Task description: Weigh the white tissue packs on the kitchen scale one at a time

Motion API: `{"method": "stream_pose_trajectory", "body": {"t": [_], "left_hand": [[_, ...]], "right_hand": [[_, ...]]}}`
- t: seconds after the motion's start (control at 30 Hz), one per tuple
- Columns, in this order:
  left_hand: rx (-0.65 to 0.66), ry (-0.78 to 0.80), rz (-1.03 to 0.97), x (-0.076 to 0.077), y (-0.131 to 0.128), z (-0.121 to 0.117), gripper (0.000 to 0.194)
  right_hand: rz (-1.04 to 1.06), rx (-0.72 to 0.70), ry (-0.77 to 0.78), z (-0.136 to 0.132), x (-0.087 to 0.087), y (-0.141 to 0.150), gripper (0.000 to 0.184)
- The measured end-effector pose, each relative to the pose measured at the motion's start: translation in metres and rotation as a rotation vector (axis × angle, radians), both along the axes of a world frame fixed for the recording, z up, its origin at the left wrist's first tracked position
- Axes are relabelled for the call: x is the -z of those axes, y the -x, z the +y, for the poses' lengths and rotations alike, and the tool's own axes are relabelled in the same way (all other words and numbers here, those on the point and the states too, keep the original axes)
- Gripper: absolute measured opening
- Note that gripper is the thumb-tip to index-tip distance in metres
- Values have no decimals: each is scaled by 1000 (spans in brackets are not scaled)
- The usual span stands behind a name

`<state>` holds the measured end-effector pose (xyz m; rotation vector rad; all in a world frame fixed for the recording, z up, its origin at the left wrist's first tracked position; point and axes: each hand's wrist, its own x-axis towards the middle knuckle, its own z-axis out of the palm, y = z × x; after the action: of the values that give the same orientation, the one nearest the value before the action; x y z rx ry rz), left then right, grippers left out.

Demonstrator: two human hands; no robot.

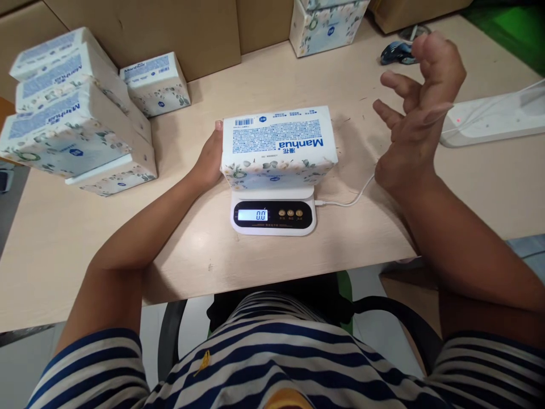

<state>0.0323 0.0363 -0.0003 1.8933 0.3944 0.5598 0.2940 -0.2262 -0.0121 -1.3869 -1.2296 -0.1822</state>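
Observation:
A white floral tissue pack (279,145) marked "Manhua" sits on or just above a small white digital scale (273,230); I cannot tell whether it rests on the plate. The lit display (252,215) reads 0.0. My left hand (209,159) is against the pack's left side, gripping it there, with most of its fingers hidden behind the pack. To the right, my right hand (419,108) is raised above the table, apart from the pack, its fingers spread and holding nothing.
Several similar packs are stacked (63,130) at the left, beside a single pack (155,85). Another stack (327,28) stands at the back near cardboard boxes (170,34). A dark mouse (397,53) and a white power strip (494,119) lie right. A white cable (351,201) runs from the scale.

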Motion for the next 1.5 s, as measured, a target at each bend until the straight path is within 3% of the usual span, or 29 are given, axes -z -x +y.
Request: {"method": "stream_pose_trajectory", "body": {"t": [0.2, 0.43, 0.6, 0.9, 1.0, 1.13, 1.27, 1.37, 1.5], "left_hand": [[38, -17, -10, -3, 1, -1, 81], [12, -46, 10, -5, 0, -3, 69], [-19, -2, 31, -4, -1, -1, 78], [-40, 23, -1, -3, 0, -1, 63], [-12, -11, 9, -8, 1, -3, 60], [-23, 6, -5, -4, 0, -6, 69], [-118, 42, -195, 7, -3, -20, 84], [-23, 76, -218, 6, 2, -39, 94], [-13, -92, -126, 0, 15, -53, 86]], "right_hand": [[-38, -9, -3, 0, 1, 1, 89], [-42, -3, 45, -3, -1, 2, 93], [-29, -6, 37, -1, -1, 1, 93], [-93, 39, 61, -4, -4, 4, 88], [-145, 2, 45, -2, -6, 3, 100], [-211, -174, 67, -3, -9, 9, 133], [-154, -266, 308, -3, -7, 30, 144], [-138, -253, 460, -1, -2, 49, 147], [-295, -154, 268, 3, 5, 61, 140]]}}
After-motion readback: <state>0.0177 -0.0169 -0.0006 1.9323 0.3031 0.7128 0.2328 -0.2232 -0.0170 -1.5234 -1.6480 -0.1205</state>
